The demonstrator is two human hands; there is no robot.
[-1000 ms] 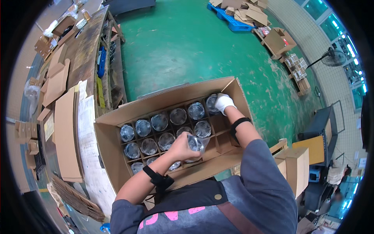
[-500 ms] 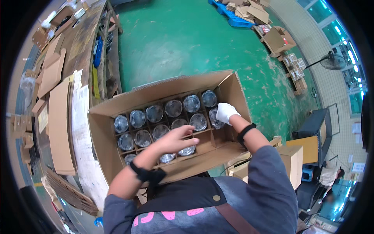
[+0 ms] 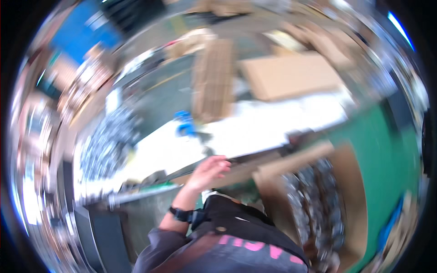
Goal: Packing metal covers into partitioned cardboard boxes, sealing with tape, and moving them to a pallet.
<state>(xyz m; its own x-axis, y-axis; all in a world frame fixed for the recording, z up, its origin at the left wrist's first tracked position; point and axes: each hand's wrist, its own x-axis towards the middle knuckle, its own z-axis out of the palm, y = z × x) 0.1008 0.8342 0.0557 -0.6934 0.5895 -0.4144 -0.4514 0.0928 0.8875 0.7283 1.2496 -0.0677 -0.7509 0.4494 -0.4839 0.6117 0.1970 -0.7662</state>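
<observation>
Bright, heavy motion blur; perhaps overhead light.

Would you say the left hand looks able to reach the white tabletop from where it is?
Probably yes: the left hand is raised, empty, at the near edge of the white tabletop, with nothing visible between, though the picture is blurred.

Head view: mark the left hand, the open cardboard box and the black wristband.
left hand (image 3: 208,169), head view, back of the hand.
cardboard box (image 3: 353,191), head view, right inner wall.
black wristband (image 3: 178,213), head view, strap on the wrist.

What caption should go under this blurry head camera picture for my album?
Blurred view: a bare left hand reaches toward a white worktable, with a cardboard box of shiny jars at right.
</observation>
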